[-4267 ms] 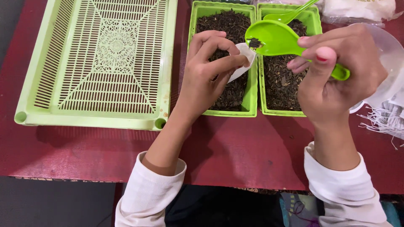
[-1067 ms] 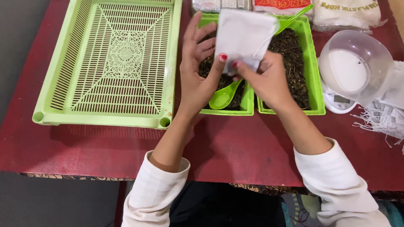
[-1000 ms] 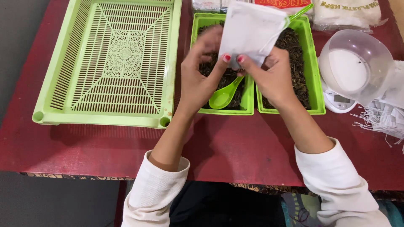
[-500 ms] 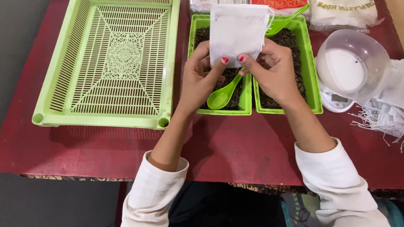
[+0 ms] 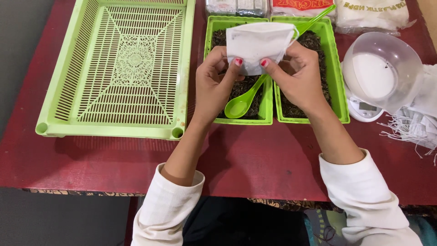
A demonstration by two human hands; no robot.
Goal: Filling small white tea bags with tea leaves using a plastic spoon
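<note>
Both my hands hold a small white paper bag above two green tubs of dark loose tea. My left hand pinches its lower left edge, and my right hand pinches its lower right edge and side. The bag hangs over the left tub, partly hiding it. A green plastic spoon lies in the left tub below my hands. A second green spoon sticks out of the right tub.
A large green lattice tray sits on the red table at the left. At the right a clear bowl rests on a small white scale, beside a pile of white stringed bags. Plastic packets lie behind the tubs.
Earlier my right hand held the green spoon over the tubs; that spoon now lies in the left tub. Both hands have taken the white bag, turned it and lowered it slightly.
</note>
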